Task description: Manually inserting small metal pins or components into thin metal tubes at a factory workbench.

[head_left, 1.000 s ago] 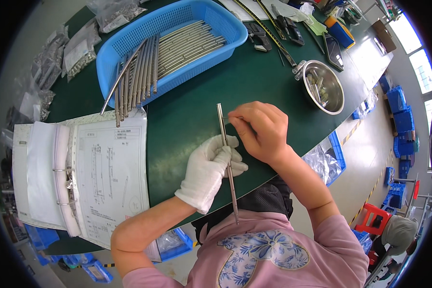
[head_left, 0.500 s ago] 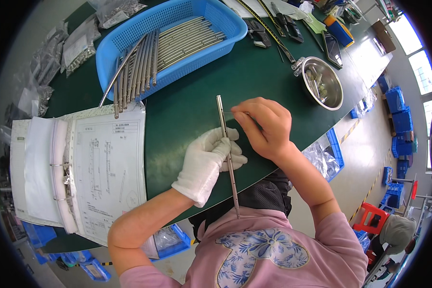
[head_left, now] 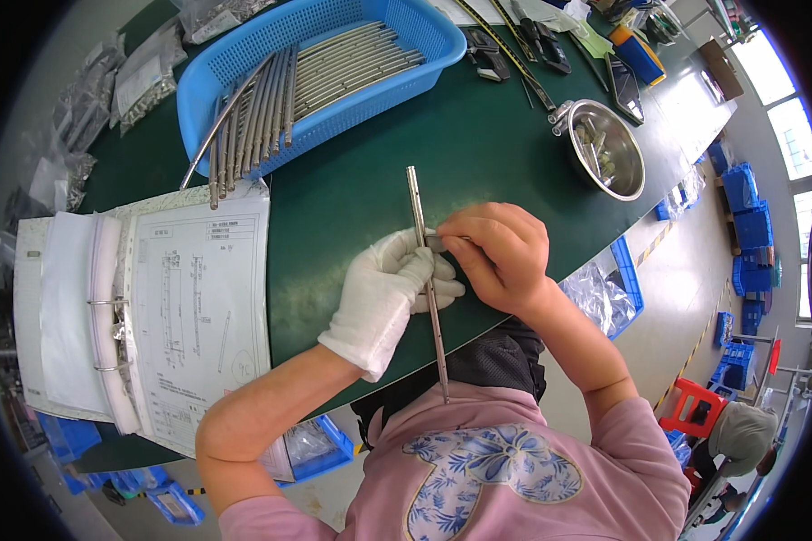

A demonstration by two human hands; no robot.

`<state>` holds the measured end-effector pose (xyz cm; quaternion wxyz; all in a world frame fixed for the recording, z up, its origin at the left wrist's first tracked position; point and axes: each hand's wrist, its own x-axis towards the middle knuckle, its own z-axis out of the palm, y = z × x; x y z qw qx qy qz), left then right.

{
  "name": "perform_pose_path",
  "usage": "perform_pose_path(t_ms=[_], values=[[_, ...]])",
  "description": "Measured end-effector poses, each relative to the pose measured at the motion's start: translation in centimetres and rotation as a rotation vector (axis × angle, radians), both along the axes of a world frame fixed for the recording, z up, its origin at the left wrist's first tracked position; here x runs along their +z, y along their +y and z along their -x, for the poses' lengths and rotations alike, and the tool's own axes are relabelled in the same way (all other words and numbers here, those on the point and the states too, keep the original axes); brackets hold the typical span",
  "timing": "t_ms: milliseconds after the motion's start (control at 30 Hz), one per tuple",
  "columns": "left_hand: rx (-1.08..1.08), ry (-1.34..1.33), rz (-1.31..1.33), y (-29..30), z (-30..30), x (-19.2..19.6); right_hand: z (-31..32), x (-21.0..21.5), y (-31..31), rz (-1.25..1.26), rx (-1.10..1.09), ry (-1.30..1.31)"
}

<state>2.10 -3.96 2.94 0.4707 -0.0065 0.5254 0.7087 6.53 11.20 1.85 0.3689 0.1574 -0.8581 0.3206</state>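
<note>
My left hand point(head_left: 383, 293), in a white glove, grips a slim silver metal rod point(head_left: 435, 329) with small holes along it. The rod stands nearly lengthwise in front of me, its far end over the green table and its near end by my shirt. To the right, my bare right hand point(head_left: 505, 252) is closed in a pinch on a small thin metal piece point(head_left: 436, 242), whose tip meets or nearly meets the rod just beside the gloved fingers. Fingers cover most of that piece, so its kind cannot be made out.
A blue plastic basket point(head_left: 334, 122) of similar rods lies at the far left. An open ring binder point(head_left: 203, 307) with drawings is on the left. A steel bowl point(head_left: 636, 171) of small parts stands right. Calipers point(head_left: 489, 59) and bagged parts point(head_left: 144, 86) lie farther back.
My right hand has come down along the rod, bringing the thin piece close to my gloved fingers. The rod has shifted slightly away from me, still in my left hand.
</note>
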Motion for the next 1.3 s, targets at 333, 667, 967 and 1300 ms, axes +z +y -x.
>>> perform_pose_path(t_ms=[333,667,967,1300], values=[[0.016,-0.035,0.011,0.0,0.0,0.2,-0.2,0.1,-0.1,0.014,-0.022,-0.002],[0.028,-0.033,0.016,0.0,-0.1,0.1,-0.3,0.2,-0.1,0.017,-0.019,-0.028],[0.023,-0.067,-0.003,-0.2,0.4,0.5,-1.9,0.7,-0.3,0.082,-0.050,-0.048],[0.035,-0.051,-0.030,-0.3,0.5,0.4,-3.5,-0.4,-1.1,0.026,-0.004,-0.099]])
